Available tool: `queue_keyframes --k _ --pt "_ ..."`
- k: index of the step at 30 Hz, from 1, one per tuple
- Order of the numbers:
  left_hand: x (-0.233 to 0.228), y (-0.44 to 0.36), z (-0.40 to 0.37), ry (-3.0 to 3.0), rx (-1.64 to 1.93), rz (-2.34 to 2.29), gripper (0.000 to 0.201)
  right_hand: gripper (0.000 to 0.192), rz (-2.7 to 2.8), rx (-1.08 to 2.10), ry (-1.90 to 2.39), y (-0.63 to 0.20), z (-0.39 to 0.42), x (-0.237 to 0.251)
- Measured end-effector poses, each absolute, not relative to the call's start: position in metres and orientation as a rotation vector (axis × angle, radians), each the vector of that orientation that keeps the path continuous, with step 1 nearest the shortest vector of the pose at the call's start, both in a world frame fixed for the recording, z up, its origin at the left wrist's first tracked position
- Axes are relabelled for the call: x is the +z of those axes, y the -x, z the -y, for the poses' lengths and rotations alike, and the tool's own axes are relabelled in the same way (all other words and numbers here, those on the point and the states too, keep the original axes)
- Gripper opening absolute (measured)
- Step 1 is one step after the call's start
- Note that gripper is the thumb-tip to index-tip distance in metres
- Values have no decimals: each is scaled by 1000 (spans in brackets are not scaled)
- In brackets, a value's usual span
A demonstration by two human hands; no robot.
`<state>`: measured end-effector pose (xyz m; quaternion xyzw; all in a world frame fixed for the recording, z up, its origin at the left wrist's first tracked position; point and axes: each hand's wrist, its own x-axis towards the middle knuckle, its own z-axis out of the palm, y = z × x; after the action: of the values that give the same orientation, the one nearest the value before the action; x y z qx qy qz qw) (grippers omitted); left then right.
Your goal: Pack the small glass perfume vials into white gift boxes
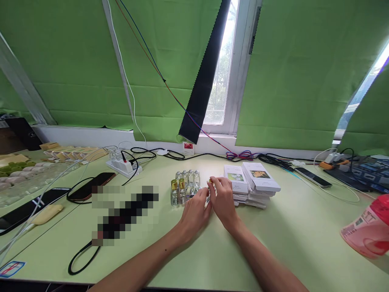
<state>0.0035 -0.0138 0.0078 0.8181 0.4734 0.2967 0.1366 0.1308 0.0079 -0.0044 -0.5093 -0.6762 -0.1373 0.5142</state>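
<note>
Both hands meet mid-table — the left hand [194,213] and right hand [223,200] pinch together on one small gold-capped bottle [210,182]. At their 11 o'clock stands a cluster of bottles [184,184]; at 2 o'clock, touching — stacked white boxes [253,182].

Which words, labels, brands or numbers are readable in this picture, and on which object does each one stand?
No text reads with certainty.
White boxes beside the right hand: flower pictures, print too small.
Pink bottle at the right edge: label blurred.
Small red-and-white card by the window sill: unreadable.
Sticker at the table's left corner: red mark, no legible letters.
Glass vials near the left hand: no label visible.
</note>
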Motion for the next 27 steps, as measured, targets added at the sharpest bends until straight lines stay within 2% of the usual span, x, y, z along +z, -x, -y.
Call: queue_keyframes --k 27 --pt "4 -3 8 -2364 878 -1353 12 12 1616 -323 1263 -129 -5 -2"
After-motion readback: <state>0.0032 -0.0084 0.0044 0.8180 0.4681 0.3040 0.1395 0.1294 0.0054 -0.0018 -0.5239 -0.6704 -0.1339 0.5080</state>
